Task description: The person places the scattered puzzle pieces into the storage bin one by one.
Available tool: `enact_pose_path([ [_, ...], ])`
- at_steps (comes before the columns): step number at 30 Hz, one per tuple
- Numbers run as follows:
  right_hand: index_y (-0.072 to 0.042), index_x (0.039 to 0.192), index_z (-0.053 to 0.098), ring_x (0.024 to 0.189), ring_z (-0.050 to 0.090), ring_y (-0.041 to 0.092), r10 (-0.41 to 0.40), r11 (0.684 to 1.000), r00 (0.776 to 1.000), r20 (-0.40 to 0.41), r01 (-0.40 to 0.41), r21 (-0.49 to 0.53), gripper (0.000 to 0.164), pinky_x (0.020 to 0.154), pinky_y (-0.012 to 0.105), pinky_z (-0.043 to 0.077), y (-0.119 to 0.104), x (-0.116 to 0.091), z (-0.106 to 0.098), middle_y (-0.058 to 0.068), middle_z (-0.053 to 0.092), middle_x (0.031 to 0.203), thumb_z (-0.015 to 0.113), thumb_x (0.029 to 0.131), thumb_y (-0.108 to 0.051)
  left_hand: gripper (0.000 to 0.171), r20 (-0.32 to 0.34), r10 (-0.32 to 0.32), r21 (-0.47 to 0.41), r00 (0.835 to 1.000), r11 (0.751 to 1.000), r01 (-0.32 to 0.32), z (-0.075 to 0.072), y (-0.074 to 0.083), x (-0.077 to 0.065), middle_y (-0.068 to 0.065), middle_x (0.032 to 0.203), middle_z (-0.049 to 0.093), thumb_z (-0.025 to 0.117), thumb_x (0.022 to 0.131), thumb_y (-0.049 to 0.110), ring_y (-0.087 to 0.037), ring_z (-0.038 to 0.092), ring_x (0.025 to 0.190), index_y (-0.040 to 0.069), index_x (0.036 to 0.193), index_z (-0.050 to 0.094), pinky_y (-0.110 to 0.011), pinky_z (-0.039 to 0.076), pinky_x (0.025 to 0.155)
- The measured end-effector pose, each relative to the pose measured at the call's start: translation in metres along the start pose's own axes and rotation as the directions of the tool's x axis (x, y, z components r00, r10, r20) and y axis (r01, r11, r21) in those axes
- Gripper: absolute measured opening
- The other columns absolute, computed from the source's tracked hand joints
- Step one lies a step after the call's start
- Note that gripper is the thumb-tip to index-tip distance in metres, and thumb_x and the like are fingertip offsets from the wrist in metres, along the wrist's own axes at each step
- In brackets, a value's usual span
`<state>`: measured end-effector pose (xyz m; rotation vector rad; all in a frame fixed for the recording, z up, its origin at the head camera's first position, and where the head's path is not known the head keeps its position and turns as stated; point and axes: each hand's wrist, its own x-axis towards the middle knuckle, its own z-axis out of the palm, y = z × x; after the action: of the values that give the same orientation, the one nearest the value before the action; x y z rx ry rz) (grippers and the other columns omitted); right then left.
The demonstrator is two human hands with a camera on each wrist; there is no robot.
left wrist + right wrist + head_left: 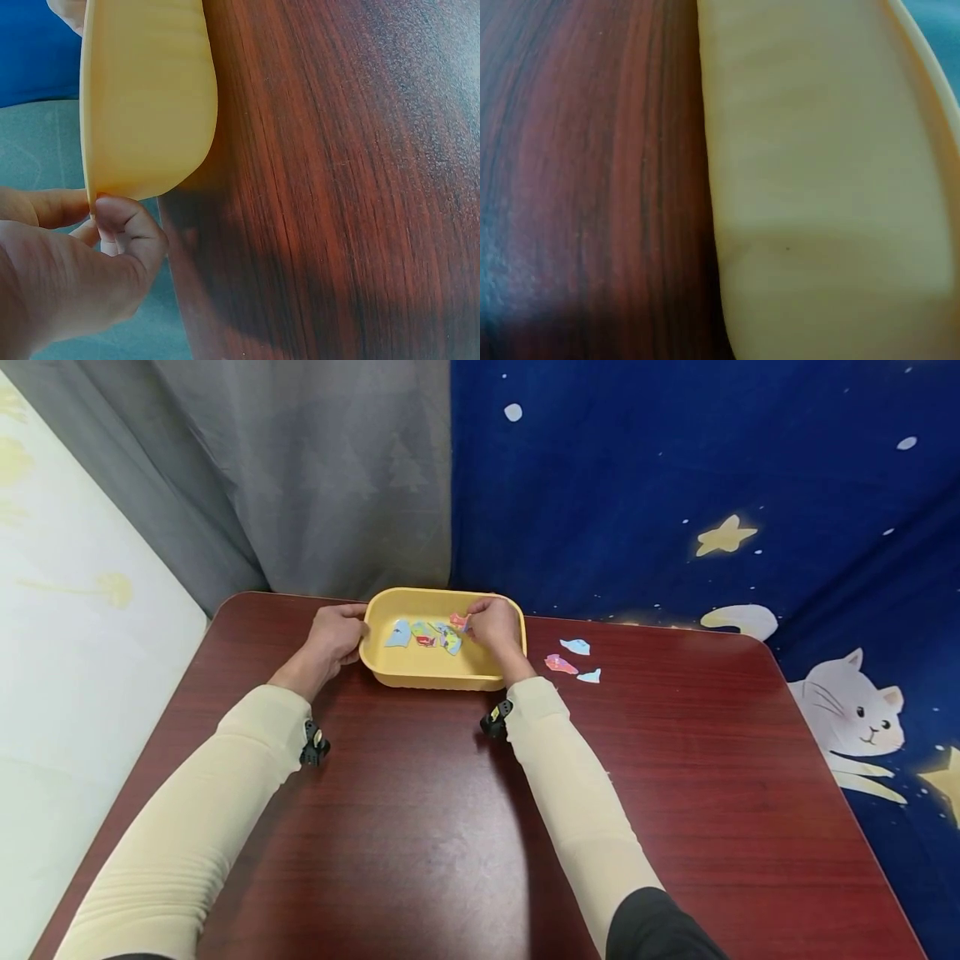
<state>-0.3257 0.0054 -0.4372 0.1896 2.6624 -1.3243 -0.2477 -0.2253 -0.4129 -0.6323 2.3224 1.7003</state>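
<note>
A yellow plastic basin point(441, 682) sits at the far edge of the table. My left hand point(337, 632) grips its left end, and in the left wrist view the thumb and fingers of that hand point(82, 262) pinch the rim point(88, 150). My right hand point(495, 622) reaches into the basin's right side, its fingertips on a red-and-pink puzzle piece point(458, 621). Several puzzle pieces lie inside, among them a light blue one point(399, 633) and a multicoloured one point(450, 639). From the right wrist, only the basin's outer wall point(825, 150) shows; the right hand is hidden there.
To the right of the basin, on the dark red wooden table point(420, 827), lie a pale blue piece point(577, 647), a pink piece point(560, 664) and a small light blue piece point(590, 677). Grey point(337, 468) and blue point(600, 468) curtains hang right behind the table.
</note>
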Motion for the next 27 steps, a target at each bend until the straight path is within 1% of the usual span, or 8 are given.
enact_pose_path([
  [4,-0.012,0.091,0.075,0.053,0.054,0.007,-0.002,0.999,1.0,-0.027,0.001,-0.045,0.015,0.047,0.019,0.04,0.0018,-0.001,0.0013,0.002,0.069,0.076,0.065,0.084,-0.003,0.048,0.006,0.003,0.0,1.0,1.0,-0.003,0.0004,0.0011,-0.0002,-0.018,0.111,0.058,0.047,0.095,0.007,-0.008,0.052,0.05,0.013,0.143,0.05,-0.021,0.045,0.047],
  [8,-0.012,0.092,0.075,0.054,0.053,0.009,-0.014,0.998,0.999,-0.034,0.012,-0.064,0.015,0.047,0.02,0.038,0.0029,-0.0011,0.0018,0.001,0.067,0.074,0.066,0.083,-0.004,0.048,0.002,0.003,-0.002,1.0,1.0,-0.003,0.0005,0.0019,-0.0009,-0.017,0.111,0.058,0.047,0.095,0.007,-0.008,0.052,0.05,0.013,0.143,0.05,-0.021,0.045,0.047],
  [10,-0.012,0.092,0.076,0.058,0.054,0.01,-0.025,0.996,0.999,-0.038,0.022,-0.085,0.016,0.049,0.019,0.037,0.0033,-0.0006,0.002,0.001,0.068,0.077,0.065,0.083,-0.004,0.048,0.0,0.0,-0.005,1.0,1.0,0.0,0.0006,0.002,-0.0011,-0.017,0.111,0.058,0.047,0.095,0.007,-0.008,0.052,0.05,0.013,0.143,0.05,-0.021,0.044,0.047],
  [14,-0.012,0.094,0.077,0.071,0.056,0.012,-0.043,0.992,0.998,-0.042,0.038,-0.123,0.018,0.054,0.019,0.037,0.0042,0.0006,0.0032,0.001,0.071,0.089,0.064,0.083,-0.004,0.048,0.001,-0.003,-0.008,1.0,1.0,0.004,0.0008,0.0019,-0.0009,-0.018,0.112,0.058,0.047,0.095,0.007,-0.008,0.053,0.05,0.013,0.143,0.05,-0.021,0.045,0.047],
  [19,-0.012,0.095,0.077,0.085,0.058,0.015,-0.064,0.984,0.997,-0.048,0.055,-0.168,0.017,0.064,0.019,0.039,0.0047,0.0016,0.0053,0.001,0.071,0.1,0.064,0.085,-0.006,0.048,0.0,-0.01,-0.009,1.0,1.0,0.01,0.0011,0.0011,0.0002,-0.017,0.114,0.058,0.047,0.096,0.008,-0.007,0.055,0.053,0.014,0.143,0.05,-0.02,0.047,0.049],
  [22,-0.011,0.096,0.077,0.088,0.059,0.016,-0.071,0.981,0.996,-0.048,0.061,-0.185,0.015,0.069,0.021,0.042,0.0046,0.0014,0.006,0.002,0.071,0.102,0.065,0.088,-0.009,0.048,-0.001,-0.009,-0.018,1.0,1.0,0.009,0.0019,0.0004,0.0015,-0.016,0.111,0.058,0.047,0.096,0.007,-0.007,0.055,0.053,0.013,0.143,0.05,-0.02,0.047,0.049],
  [27,-0.01,0.097,0.077,0.089,0.06,0.017,-0.076,0.978,0.996,-0.049,0.065,-0.197,0.015,0.073,0.024,0.046,0.0045,-0.0001,0.0064,0.003,0.071,0.103,0.064,0.089,-0.011,0.049,-0.006,-0.009,-0.021,1.0,1.0,0.009,0.0019,-0.0008,0.0024,-0.016,0.108,0.059,0.047,0.095,0.006,-0.007,0.054,0.051,0.013,0.143,0.05,-0.02,0.046,0.048],
])
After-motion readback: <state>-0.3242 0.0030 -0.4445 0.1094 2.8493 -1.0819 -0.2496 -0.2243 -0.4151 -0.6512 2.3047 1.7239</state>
